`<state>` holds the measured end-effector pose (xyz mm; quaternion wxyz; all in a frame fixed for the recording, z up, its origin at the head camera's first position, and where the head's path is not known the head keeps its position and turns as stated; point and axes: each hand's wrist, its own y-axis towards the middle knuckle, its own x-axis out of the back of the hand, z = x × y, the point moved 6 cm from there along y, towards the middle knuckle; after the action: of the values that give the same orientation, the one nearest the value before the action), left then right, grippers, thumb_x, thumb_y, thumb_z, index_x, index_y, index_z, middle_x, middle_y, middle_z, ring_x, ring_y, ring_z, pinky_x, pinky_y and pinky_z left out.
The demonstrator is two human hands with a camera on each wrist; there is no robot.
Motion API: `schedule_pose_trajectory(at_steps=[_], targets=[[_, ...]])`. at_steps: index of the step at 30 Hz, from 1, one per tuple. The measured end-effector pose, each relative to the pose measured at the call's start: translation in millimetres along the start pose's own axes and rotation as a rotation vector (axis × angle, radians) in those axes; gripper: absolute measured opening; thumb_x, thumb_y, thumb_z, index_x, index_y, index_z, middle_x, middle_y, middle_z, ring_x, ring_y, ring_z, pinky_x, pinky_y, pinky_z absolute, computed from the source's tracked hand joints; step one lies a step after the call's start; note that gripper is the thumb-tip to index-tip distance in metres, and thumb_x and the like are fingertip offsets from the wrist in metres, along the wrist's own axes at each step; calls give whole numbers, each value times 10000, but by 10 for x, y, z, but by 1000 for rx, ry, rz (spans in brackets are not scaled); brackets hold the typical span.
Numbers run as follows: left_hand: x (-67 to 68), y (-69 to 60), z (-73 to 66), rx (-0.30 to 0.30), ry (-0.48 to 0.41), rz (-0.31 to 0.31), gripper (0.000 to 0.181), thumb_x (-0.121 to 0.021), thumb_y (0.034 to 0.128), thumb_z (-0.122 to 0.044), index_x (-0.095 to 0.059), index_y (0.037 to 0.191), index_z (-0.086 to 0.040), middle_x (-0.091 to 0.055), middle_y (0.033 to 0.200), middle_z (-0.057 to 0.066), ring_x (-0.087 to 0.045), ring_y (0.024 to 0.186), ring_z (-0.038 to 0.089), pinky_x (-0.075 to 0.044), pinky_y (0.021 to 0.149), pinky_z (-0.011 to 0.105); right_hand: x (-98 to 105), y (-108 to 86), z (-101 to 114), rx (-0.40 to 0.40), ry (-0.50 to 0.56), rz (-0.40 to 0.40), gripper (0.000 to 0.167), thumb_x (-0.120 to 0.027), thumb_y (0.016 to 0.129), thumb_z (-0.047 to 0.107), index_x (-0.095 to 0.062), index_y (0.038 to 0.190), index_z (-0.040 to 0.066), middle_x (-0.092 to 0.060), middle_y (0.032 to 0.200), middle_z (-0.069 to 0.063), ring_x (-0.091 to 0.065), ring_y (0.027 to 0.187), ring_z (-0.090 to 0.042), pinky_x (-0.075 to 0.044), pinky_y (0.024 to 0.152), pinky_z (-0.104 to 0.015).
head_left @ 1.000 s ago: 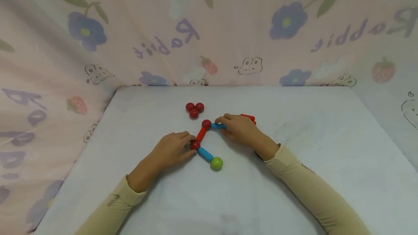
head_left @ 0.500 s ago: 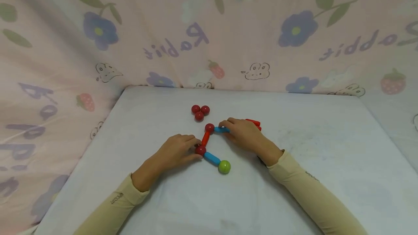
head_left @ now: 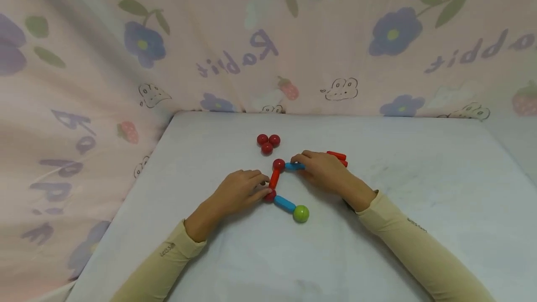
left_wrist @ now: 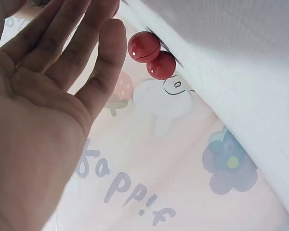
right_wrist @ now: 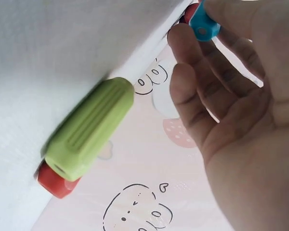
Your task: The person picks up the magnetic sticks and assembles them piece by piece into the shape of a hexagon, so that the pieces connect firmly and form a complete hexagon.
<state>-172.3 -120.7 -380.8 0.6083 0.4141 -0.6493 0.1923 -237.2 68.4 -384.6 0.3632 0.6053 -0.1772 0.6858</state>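
A chain of magnetic rods and balls lies on the white table. Its lower red ball [head_left: 271,195] is held by my left hand [head_left: 239,193], thumb on it and fingertips at its far side. From that ball a red rod [head_left: 274,179] runs up to another red ball [head_left: 278,164], and a blue rod [head_left: 285,203] runs down to a green ball [head_left: 301,213]. My right hand [head_left: 325,171] pinches a second blue rod [head_left: 293,166], whose left end meets the upper red ball. The right wrist view shows this rod's open end [right_wrist: 202,30] between thumb and fingers.
Behind the chain sit three red balls [head_left: 267,148] in a cluster. Red rods [head_left: 337,155] lie just beyond my right hand; a green rod [right_wrist: 89,127] there is hidden from the head view. A printed curtain [head_left: 235,78] stands along the table's back and left.
The head view has shifted, so everything appears farther right. My left thumb now covers more of the lower red ball. My right hand keeps its pinch on the blue rod.
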Motion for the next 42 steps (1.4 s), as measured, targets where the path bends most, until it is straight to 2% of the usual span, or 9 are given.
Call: schedule_pose_trajectory(at_steps=[4, 9, 18, 24, 28, 38, 42], targets=[[4, 39, -24, 1, 13, -35, 255, -693, 936, -318, -703, 1131, -153, -723, 966, -36, -670, 831, 113, -580, 802, 288, 17, -10, -48, -11, 2, 11, 361, -767, 878, 182, -666, 1221, 229, -711, 1096, 12, -719, 881, -157, -606, 777, -320], [1, 51, -15, 29, 35, -33, 291, -689, 939, -272, -679, 1207, -160, -720, 1075, -16, -692, 953, 145, -584, 867, 310, 13, -19, -57, -10, 28, 25, 364, -766, 880, 186, -667, 1228, 230, -715, 1110, 13, -727, 928, -163, -607, 805, -329], [13, 52, 37, 64, 63, -74, 366, -733, 910, -223, -650, 1262, -166, -683, 1155, -3, -674, 980, 143, -586, 859, 281, -17, -11, -6, 39, 68, 18, 366, -769, 877, 174, -669, 1225, 225, -716, 1102, 35, -719, 952, -141, -602, 838, -328], [-28, 41, 26, 59, 44, -38, 460, -734, 910, -195, -605, 1351, -168, -648, 1276, 10, -661, 1111, 165, -566, 934, 298, -51, -11, 51, 76, 73, 45, 372, -773, 873, 182, -670, 1228, 224, -720, 1094, 37, -715, 961, -137, -593, 871, -329], [-38, 33, 4, 35, 31, -14, 519, -727, 911, -160, -566, 1404, -185, -610, 1374, -3, -638, 1198, 171, -546, 973, 310, -47, -17, 86, 98, 78, 47, 378, -775, 870, 176, -667, 1231, 208, -720, 1106, 32, -715, 980, -145, -589, 889, -340], [-64, 47, 41, 50, 31, 32, 518, -707, 929, -176, -551, 1422, -205, -600, 1411, -26, -628, 1236, 167, -533, 997, 327, -59, -15, 128, 143, 91, 57, 381, -772, 871, 157, -669, 1236, 194, -715, 1179, 33, -699, 1093, -166, -565, 950, -366], [-79, 55, 55, 61, 25, 72, 535, -711, 927, -185, -541, 1433, -216, -592, 1424, -28, -622, 1245, 173, -534, 998, 341, -60, -11, 152, 154, 98, 65, 381, -768, 875, 152, -666, 1240, 194, -713, 1186, 36, -698, 1099, -166, -564, 953, -370]])
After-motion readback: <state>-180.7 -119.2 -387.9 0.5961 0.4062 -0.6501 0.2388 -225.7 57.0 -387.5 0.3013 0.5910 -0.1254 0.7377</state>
